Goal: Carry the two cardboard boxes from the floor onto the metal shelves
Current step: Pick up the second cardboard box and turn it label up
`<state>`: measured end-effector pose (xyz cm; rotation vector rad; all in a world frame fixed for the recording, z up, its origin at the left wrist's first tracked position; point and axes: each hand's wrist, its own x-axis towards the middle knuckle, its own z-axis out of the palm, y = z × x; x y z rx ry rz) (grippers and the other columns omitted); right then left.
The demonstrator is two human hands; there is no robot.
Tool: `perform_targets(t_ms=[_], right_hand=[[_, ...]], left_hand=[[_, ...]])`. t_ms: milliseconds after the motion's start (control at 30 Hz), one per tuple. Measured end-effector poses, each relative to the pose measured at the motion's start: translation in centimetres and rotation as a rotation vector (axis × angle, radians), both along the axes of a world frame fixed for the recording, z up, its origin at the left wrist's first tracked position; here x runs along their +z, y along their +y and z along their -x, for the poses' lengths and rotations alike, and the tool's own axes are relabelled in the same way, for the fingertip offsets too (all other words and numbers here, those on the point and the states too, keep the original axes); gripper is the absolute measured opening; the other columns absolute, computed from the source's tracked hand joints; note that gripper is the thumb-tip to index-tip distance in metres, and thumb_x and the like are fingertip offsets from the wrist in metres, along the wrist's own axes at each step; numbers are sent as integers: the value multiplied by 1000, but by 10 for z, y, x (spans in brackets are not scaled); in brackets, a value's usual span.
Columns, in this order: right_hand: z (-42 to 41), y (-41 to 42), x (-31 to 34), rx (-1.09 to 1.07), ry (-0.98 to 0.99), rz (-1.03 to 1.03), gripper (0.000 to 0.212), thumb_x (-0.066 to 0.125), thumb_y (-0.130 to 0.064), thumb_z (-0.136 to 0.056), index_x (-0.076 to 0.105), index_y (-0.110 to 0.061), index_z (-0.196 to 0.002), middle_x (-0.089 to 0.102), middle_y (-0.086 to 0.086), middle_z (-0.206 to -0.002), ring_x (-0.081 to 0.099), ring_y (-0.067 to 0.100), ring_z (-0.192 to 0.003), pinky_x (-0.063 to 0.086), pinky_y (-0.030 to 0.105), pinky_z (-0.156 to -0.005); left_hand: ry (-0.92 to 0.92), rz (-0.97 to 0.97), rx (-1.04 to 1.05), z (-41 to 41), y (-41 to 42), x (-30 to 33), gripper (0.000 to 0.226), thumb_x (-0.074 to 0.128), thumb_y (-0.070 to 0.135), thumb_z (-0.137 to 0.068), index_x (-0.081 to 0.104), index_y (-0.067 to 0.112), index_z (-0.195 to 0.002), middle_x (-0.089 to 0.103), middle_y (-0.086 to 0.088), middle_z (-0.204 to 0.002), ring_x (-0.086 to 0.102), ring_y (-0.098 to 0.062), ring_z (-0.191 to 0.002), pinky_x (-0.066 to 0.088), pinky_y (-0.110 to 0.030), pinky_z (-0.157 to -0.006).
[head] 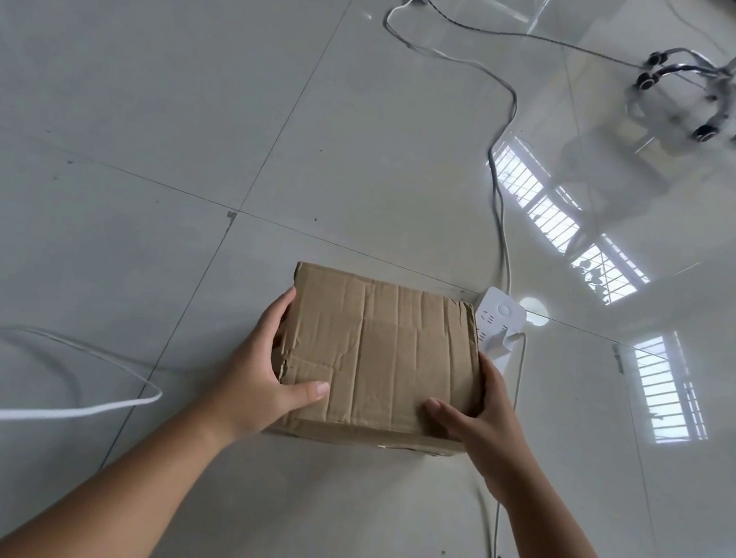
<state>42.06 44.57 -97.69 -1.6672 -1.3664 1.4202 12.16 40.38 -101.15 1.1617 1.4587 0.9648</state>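
One creased brown cardboard box [386, 353] is in front of me, low over the glossy tiled floor. My left hand [268, 374] clasps its left side, thumb lying on the top face. My right hand [477, 414] clasps its right side, thumb also on top. Whether the box rests on the floor or is just off it, I cannot tell. No second box and no metal shelves are in view.
A white power strip [499, 332] lies right behind the box's right corner, its cable [501, 155] snaking to the back. Another white cable [50, 410] loops at the left. A wheeled chair base [704, 95] stands at the far right.
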Motion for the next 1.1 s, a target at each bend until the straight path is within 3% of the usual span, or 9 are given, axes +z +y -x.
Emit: perform_targets(t_ms=[167,267,333,467,567,633,700,933,1100], right_hand=[[-3,-8,-3,-56,88,-29,73,82,5,-84,45,-27,-138,62,1,-133,71,9,-108,65,30,-76],[-3,-11,2,-90,143,-90,55,67,19,-89,46,-24,-116,63,7,-126,76,-1,-95,64,25,-73],[-4,-10,4,-106,192,-130,43,79,-9,-90,47,-25,-114,63,6,-125,73,-2,-100,62,26,-79],[-2,-12,10,-9,187,51,93,70,-86,-66,47,-45,-146,63,-15,-142,67,-3,-122,57,39,-98],[7,-14,9,1,164,108,35,58,-55,-93,57,-43,-126,70,-14,-127,74,-6,-100,60,23,-76],[10,-13,7,-33,143,102,21,56,-34,-103,58,-40,-123,71,-12,-124,75,-6,-94,60,19,-69],[11,-13,8,-64,168,110,24,58,-27,-104,57,-39,-125,73,-9,-122,77,-1,-93,61,21,-70],[2,-19,6,-92,237,27,40,66,4,-95,48,-22,-119,63,7,-124,70,20,-104,58,42,-75],[-3,-22,6,-31,236,-87,65,68,4,-68,43,-28,-119,64,-7,-112,68,7,-97,59,32,-75]], left_hand=[[14,-123,53,5,-4,13,103,91,-1,-74,34,33,-152,45,28,-146,51,27,-125,50,-7,-98],[-59,-212,158,11,0,27,81,92,13,-75,41,43,-130,48,18,-145,59,15,-124,60,-19,-91],[-117,-237,198,14,3,36,69,86,40,-70,44,47,-125,53,13,-138,64,1,-124,61,-25,-89],[-30,-161,143,13,-3,40,75,63,76,-75,39,57,-143,49,11,-132,51,19,-122,39,-9,-104],[80,-95,154,8,-7,35,71,60,68,-85,42,49,-151,44,9,-139,39,37,-113,29,-4,-99],[129,-84,176,6,-6,34,62,72,43,-95,45,44,-150,45,12,-143,44,22,-120,34,-16,-101],[120,-66,180,7,-5,35,59,76,30,-96,47,41,-146,51,17,-144,51,6,-126,39,-26,-102],[85,-33,178,16,-9,37,50,81,3,-87,51,21,-123,64,21,-108,65,24,-86,55,-17,-76],[4,-82,175,23,-17,35,70,90,34,-75,45,28,-127,61,15,-115,64,4,-114,57,-18,-92]])
